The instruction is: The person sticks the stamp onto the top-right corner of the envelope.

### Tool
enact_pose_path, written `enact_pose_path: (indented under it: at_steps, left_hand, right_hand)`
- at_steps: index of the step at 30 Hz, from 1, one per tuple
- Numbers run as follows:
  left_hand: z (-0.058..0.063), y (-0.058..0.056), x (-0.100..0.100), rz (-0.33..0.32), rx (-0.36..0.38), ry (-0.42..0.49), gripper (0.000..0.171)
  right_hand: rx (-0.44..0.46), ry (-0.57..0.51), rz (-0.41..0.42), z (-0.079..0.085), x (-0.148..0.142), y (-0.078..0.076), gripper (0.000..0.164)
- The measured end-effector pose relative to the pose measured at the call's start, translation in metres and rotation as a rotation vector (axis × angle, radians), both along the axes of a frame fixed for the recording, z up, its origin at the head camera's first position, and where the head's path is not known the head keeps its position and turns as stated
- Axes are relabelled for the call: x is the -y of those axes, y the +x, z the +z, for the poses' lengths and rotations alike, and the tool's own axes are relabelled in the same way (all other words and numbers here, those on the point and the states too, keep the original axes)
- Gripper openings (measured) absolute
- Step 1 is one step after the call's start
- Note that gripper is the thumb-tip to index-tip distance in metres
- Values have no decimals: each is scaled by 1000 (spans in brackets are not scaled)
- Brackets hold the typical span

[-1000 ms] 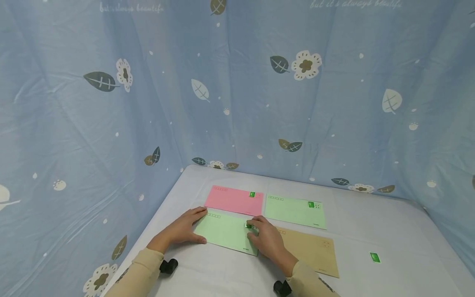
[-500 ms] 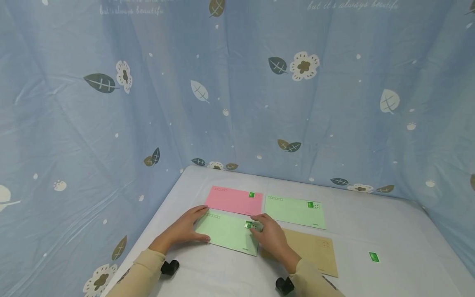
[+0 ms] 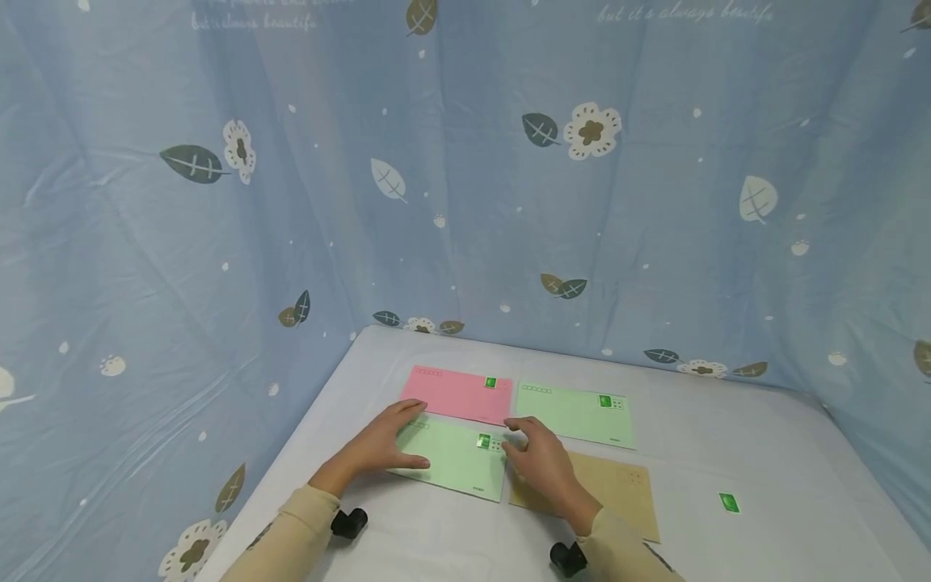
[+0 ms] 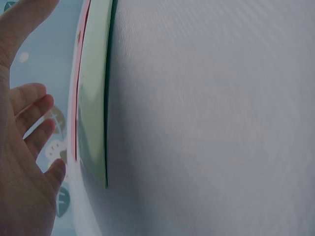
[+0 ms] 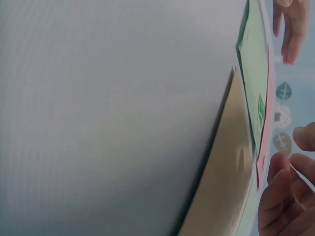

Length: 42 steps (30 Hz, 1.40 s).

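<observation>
A light green envelope (image 3: pixel 451 469) lies at the front left, with a green stamp (image 3: pixel 483 440) near its upper right corner beside a printed box of dots. Over its left end hovers my left hand (image 3: pixel 378 443), fingers spread and thumb apart; the left wrist view has the palm above the envelope's edge with nothing in it. Just past the stamp, at the right end, my right hand (image 3: pixel 544 462) has its fingers loosely bent and holds nothing. It covers the left part of a tan envelope (image 3: pixel 618 489), whose dotted box bears no stamp.
Behind lie a pink envelope (image 3: pixel 458 396) and another light green envelope (image 3: pixel 575 416), each bearing a green stamp. One loose green stamp (image 3: pixel 729 503) rests on the white tablecloth (image 3: pixel 785 453) at the right. A blue patterned curtain (image 3: pixel 465 202) closes off the back and sides.
My right hand has drawn off the stamp toward the right, uncovering it and the dotted box. My left hand has come off the envelope's left edge and shifted right over it.
</observation>
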<state>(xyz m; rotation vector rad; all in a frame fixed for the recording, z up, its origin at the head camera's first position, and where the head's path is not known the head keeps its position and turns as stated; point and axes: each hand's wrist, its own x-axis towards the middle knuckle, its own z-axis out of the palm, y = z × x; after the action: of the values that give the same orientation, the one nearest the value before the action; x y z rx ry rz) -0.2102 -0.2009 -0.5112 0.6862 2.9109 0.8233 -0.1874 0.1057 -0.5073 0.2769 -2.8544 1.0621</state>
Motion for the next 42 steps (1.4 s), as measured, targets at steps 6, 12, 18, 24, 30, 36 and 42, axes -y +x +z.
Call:
enact_pose_path:
  at_steps: [6, 12, 18, 24, 30, 36, 42]
  left_hand:
    - [-1, -1, -7, -18, -27, -5, 104]
    - [1, -2, -15, -31, -40, -18, 104]
    - [4, -2, -25, -48, -61, -10, 101]
    - [6, -3, -35, -74, -81, -11, 102]
    - [8, -3, -44, -94, -88, -6, 101]
    - [10, -1, -55, -103, -74, -10, 99]
    - [8, 0, -67, -117, -71, -16, 99]
  right_hand:
    - [2, -32, -27, 3, -12, 0, 35]
    - [11, -34, -62, 2, -24, 0, 34]
    - [4, -1, -99, 0, -35, -1, 35]
    - [21, -15, -125, 2, -46, 2, 35]
    - [24, -24, -140, 5, -57, 4, 36]
    - [-3, -15, -153, 5, -70, 5, 35]
    - [-13, -7, -152, 6, -79, 5, 36]
